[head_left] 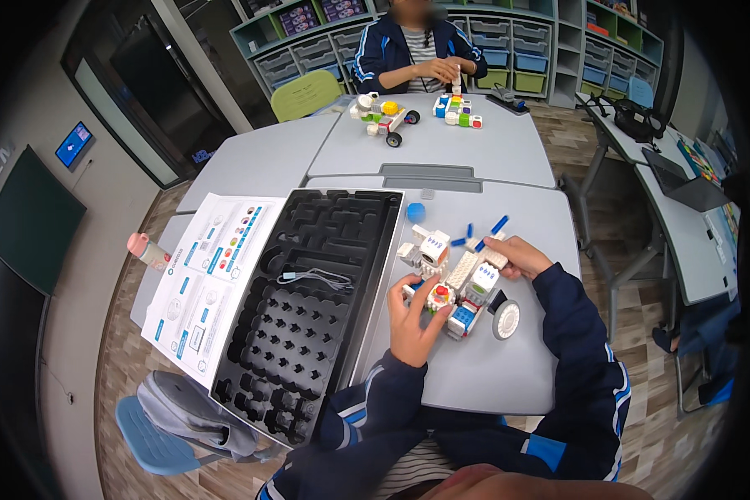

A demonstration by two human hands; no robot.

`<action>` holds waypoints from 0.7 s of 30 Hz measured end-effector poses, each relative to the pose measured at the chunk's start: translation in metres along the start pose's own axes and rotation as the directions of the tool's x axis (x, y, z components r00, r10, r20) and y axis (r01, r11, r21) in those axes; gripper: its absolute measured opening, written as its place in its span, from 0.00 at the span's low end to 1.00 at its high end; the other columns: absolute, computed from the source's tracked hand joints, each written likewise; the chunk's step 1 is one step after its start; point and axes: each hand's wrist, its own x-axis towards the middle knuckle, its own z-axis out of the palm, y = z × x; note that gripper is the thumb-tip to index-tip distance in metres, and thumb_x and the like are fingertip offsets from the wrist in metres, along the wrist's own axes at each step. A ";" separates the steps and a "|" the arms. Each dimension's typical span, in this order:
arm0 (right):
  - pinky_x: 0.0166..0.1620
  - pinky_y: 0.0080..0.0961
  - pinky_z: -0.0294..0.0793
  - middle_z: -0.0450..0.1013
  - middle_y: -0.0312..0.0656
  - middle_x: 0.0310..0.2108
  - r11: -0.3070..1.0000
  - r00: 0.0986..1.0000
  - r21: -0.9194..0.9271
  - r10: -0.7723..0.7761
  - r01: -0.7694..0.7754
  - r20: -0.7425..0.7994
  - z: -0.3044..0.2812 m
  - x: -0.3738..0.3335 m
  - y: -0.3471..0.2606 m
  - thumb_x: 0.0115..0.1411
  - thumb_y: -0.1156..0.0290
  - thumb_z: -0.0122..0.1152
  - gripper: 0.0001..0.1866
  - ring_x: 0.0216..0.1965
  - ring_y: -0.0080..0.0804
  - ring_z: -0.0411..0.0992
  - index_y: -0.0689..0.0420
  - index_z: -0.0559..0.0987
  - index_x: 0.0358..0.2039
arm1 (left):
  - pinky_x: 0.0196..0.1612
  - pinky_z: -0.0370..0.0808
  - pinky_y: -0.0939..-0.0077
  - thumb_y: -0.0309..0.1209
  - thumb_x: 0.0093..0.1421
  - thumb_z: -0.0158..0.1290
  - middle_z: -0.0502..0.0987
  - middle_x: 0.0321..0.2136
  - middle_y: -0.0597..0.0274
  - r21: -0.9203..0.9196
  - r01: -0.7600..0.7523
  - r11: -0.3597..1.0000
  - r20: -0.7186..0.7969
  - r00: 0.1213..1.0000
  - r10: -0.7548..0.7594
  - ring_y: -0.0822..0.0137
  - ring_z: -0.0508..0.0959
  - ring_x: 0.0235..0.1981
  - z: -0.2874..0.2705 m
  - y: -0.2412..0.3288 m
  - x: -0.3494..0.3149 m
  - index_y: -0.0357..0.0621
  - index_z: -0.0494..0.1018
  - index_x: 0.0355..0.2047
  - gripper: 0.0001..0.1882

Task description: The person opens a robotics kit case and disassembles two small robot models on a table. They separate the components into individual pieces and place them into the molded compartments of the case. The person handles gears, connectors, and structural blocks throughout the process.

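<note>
A building-block model [462, 279] of white bricks, with blue parts and a red-and-green piece, rests on the table in front of me. My left hand [417, 323] grips its near left side, thumb and fingers around the red-and-green piece. At the far right end, my right hand [521, 257] closes its fingers on a white beam [493, 253] of the model, beside some blue rods [498, 225]. A white wheel [506, 319] stands at the model's near right side. My right fingertips are partly hidden.
Left of my hands lies a black moulded tray [308, 250] holding a coiled cable [321, 279]; a printed sheet [217, 275] is beside it. A blue ball-like piece [416, 212] lies beyond the model. Opposite, a person handles bricks near a wheeled model [383, 117].
</note>
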 end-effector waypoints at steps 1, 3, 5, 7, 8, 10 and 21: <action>0.16 0.19 0.58 0.68 0.34 0.12 0.988 0.996 -0.152 0.004 -0.017 -0.090 0.001 -0.006 -0.004 0.68 0.42 0.54 0.34 0.11 0.22 0.63 0.67 0.81 0.27 | 0.59 0.64 0.59 0.33 0.57 0.65 0.65 0.54 0.51 0.009 -0.004 1.000 -0.005 1.000 0.004 0.52 0.67 0.56 -0.001 0.000 0.000 0.48 0.75 0.57 0.26; 0.20 0.21 0.66 0.70 0.36 0.13 0.954 0.957 -0.291 -0.151 0.075 -0.249 0.009 -0.030 -0.005 0.68 0.42 0.53 0.35 0.14 0.26 0.68 0.68 0.82 0.26 | 0.58 0.66 0.61 0.31 0.57 0.63 0.64 0.53 0.52 0.021 -0.008 1.000 -0.011 1.000 0.008 0.53 0.68 0.57 -0.002 0.001 -0.001 0.46 0.76 0.56 0.25; 0.33 0.26 0.77 0.77 0.43 0.24 0.806 0.885 -0.583 -0.345 0.109 -0.312 0.017 -0.057 -0.010 0.68 0.50 0.55 0.28 0.26 0.33 0.78 0.69 0.81 0.38 | 0.59 0.66 0.60 0.31 0.58 0.63 0.64 0.53 0.51 0.038 -0.010 0.999 -0.029 1.000 0.011 0.52 0.67 0.58 -0.004 0.001 -0.002 0.46 0.76 0.56 0.24; 0.41 0.29 0.78 0.78 0.49 0.35 0.811 0.816 -0.409 -0.533 0.417 -0.224 0.048 -0.078 0.000 0.66 0.55 0.59 0.24 0.35 0.37 0.78 0.67 0.78 0.46 | 0.60 0.64 0.59 0.32 0.58 0.63 0.64 0.54 0.50 0.041 -0.014 0.999 -0.047 0.999 0.016 0.51 0.66 0.58 -0.004 0.000 -0.003 0.46 0.76 0.56 0.24; 0.44 0.30 0.78 0.78 0.52 0.40 0.790 0.769 -0.298 -0.603 0.537 -0.212 0.065 -0.087 0.005 0.64 0.58 0.61 0.24 0.40 0.39 0.79 0.66 0.76 0.51 | 0.60 0.63 0.59 0.32 0.58 0.64 0.63 0.54 0.49 0.037 -0.019 0.999 -0.054 0.998 0.021 0.50 0.66 0.57 -0.004 -0.001 -0.003 0.46 0.75 0.55 0.24; 0.46 0.32 0.77 0.75 0.55 0.46 0.708 0.727 -0.438 -0.667 0.554 -0.160 0.090 -0.093 0.007 0.60 0.61 0.66 0.28 0.44 0.44 0.78 0.66 0.72 0.55 | 0.61 0.62 0.59 0.31 0.57 0.64 0.63 0.54 0.48 0.018 -0.017 1.000 -0.062 0.998 0.018 0.49 0.65 0.57 -0.005 -0.003 -0.003 0.45 0.75 0.55 0.24; 0.39 0.38 0.78 0.76 0.60 0.39 0.510 0.637 -0.766 -0.750 0.390 -0.175 0.126 -0.109 -0.020 0.51 0.70 0.70 0.27 0.38 0.59 0.78 0.66 0.73 0.50 | 0.63 0.62 0.56 0.32 0.59 0.61 0.63 0.53 0.49 -0.033 0.019 0.999 -0.060 0.998 -0.021 0.47 0.65 0.61 -0.006 -0.006 -0.005 0.41 0.75 0.52 0.21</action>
